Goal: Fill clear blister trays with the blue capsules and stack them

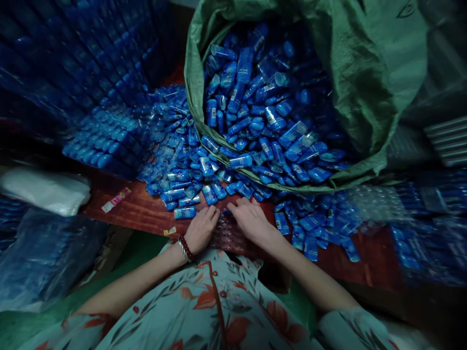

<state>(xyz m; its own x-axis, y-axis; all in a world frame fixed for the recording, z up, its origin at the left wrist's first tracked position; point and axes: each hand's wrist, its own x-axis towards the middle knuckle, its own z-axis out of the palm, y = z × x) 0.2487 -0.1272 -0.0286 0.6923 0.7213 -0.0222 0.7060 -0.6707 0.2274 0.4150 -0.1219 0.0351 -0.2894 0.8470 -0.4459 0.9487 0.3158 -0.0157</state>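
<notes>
A clear plastic tray (229, 236) with rows of small hollows lies at the table's front edge, between my hands. My left hand (200, 229) has its fingers curled together at the tray's left side; the fingertips are partly hidden. On the other side my right hand (251, 221) is bent over the tray's far edge, its fingers closed at a small blue bottle (226, 212) that shows only in part. Loose blue bottles (208, 195) with shiny labels lie just beyond both hands. One blue bottle (185, 213) rests on its side left of my left hand.
A big green woven sack (197, 92) lies open, spilling blue bottles onto the red-brown table (146, 209). Packed blue trays (102, 141) are stacked at the left, near a white plastic bundle (45, 189). Blue packs (321, 223) and more trays (426, 243) lie at right.
</notes>
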